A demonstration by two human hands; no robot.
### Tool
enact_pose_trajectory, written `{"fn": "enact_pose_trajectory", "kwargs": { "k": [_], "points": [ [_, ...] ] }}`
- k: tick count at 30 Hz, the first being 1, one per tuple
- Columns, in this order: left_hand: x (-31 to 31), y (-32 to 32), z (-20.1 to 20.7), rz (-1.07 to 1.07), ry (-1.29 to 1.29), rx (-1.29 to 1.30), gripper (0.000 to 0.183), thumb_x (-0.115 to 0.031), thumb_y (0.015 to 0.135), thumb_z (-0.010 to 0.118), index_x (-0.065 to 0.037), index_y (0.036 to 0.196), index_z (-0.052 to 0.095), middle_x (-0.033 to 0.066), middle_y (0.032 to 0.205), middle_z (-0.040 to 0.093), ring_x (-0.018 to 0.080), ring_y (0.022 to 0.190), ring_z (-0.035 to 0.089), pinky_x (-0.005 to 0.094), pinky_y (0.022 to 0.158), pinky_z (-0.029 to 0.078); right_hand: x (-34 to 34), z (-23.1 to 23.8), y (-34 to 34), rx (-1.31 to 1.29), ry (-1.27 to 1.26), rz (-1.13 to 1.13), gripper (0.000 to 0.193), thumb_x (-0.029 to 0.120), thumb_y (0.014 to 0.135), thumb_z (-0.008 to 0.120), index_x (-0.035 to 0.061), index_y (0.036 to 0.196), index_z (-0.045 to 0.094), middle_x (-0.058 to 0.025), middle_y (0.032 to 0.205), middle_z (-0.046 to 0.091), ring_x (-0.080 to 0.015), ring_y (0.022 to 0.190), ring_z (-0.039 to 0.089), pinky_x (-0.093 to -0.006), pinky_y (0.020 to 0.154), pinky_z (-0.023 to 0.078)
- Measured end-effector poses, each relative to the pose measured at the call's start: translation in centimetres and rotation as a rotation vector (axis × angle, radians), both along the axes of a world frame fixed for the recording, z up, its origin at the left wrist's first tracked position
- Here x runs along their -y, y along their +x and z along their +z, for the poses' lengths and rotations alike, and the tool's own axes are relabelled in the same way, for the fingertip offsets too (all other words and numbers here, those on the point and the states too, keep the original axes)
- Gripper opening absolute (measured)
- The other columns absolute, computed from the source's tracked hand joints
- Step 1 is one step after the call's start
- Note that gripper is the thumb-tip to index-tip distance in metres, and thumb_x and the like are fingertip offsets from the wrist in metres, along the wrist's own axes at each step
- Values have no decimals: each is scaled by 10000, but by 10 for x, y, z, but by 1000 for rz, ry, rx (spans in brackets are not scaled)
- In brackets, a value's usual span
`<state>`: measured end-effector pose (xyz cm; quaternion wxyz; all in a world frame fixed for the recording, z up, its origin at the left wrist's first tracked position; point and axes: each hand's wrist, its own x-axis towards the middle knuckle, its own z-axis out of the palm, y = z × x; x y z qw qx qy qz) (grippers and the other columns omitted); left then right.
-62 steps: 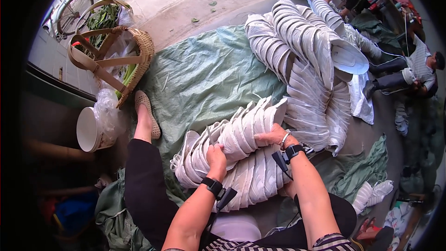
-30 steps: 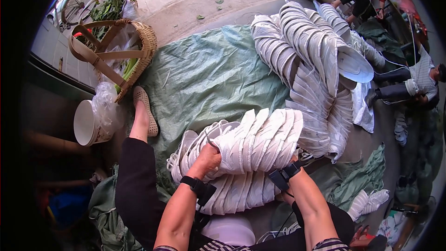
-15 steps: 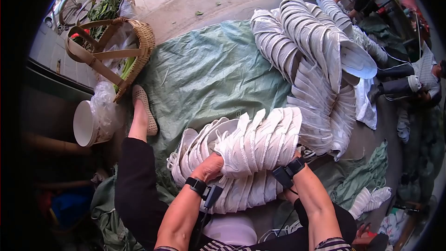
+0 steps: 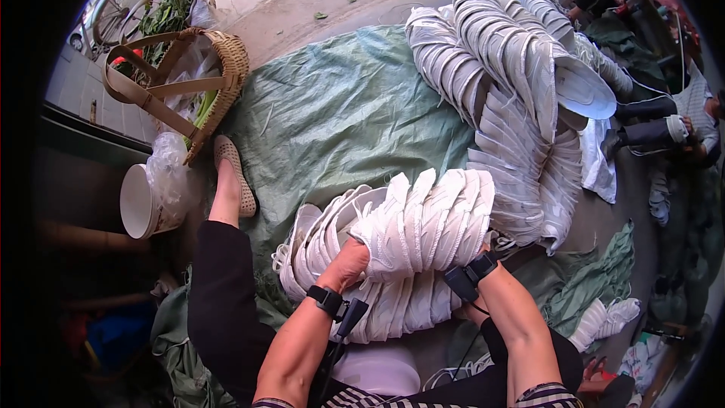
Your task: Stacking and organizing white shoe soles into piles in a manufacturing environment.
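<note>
A nested stack of white shoe uppers spans the space between my two hands, tilted across a second row of white shoe uppers beneath it. My left hand grips the stack's left end, its fingers tucked out of sight among the uppers. At the right end, my right hand presses against the stack and is mostly hidden behind it. More uppers with loose laces fan out beyond my left hand. Both wrists carry a black strap with a small device.
A green woven sheet covers the ground ahead. Large piles of white shoe uppers rise at the right. To the left are a wicker basket with greens and a white bucket. A lilac tub is between my legs. Other people sit far right.
Both hands keep their hold, and the stack has barely shifted. The whole view has moved slightly.
</note>
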<state>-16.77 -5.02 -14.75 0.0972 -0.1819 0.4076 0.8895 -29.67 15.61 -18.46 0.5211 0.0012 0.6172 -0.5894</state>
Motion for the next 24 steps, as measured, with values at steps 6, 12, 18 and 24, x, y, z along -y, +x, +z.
{"fn": "enact_pose_trajectory", "kwargs": {
  "k": [6, 12, 18, 24],
  "points": [
    [-3, -4, -10, 84, -98, 68, 471, -92, 811, 549, -7, 1256, 421, 70, 1244, 475, 182, 1116, 444, 273, 946, 330, -3, 0, 1, -13, 14, 30, 326, 291, 852, 489, 81, 1097, 538, -114, 1016, 583, -254, 936, 562, -359, 829, 420],
    [1, -1, 3, -103, -267, 33, 448, -109, 822, 522, -2, 1247, 430, 79, 1242, 476, 178, 1130, 431, 268, 955, 316, -9, 1, 4, -22, 27, 44, 315, 286, 849, 491, 81, 1081, 549, -112, 993, 593, -255, 918, 571, -354, 815, 428],
    [2, -12, -7, 139, -263, -1, 395, -143, 832, 476, 10, 1196, 482, 84, 1186, 524, 185, 1074, 477, 269, 922, 345, -7, -1, 10, -31, 38, 70, 305, 281, 846, 494, 80, 1065, 560, -111, 971, 602, -255, 900, 579, -349, 801, 436],
    [3, -6, -18, 55, -764, 316, 261, -141, 772, 470, 4, 931, 618, 156, 1049, 587, 275, 926, 554, 339, 758, 436, -1, -2, 3, -90, 64, 94, 295, 276, 843, 496, 79, 1050, 571, -109, 948, 611, -255, 883, 587, -344, 788, 444]
  ]
}}
